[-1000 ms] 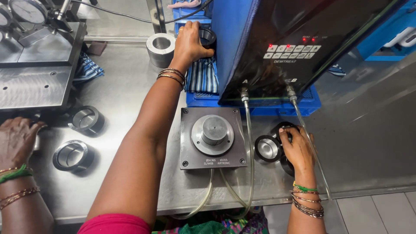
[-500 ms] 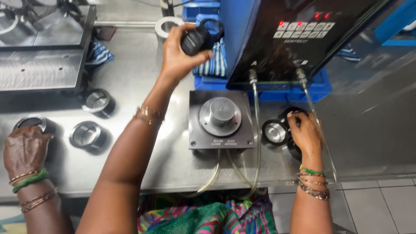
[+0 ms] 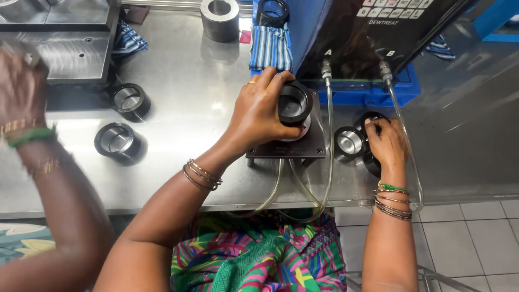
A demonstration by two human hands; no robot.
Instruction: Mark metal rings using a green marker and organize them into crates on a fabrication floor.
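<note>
A dark ring-shaped bushing (image 3: pixel 293 104) is pinched in the grip of the left hand (image 3: pixel 259 111) — thumb below, fingers curled over its rim — and is held right over the round seat of the square test fixture (image 3: pixel 286 147) on the steel worktop (image 3: pixel 189 162). Half a second ago the same ring was held up near the blue machine housing (image 3: pixel 303 32); now it has been brought down onto the fixture, so the seating of the part appears to be in hand, though whether it is fully seated cannot be told. The right hand (image 3: pixel 385 141) is kept where it was, fingers closed lightly on a black ring (image 3: pixel 373 121) just beside a shiny steel bushing (image 3: pixel 350 141). Two clear hoses (image 3: pixel 330 135) are led from the machine down past the fixture. A co-worker's hand (image 3: pixel 21 81) is raised at the far left — blurred — above two more bushings (image 3: pixel 116 141).
</note>
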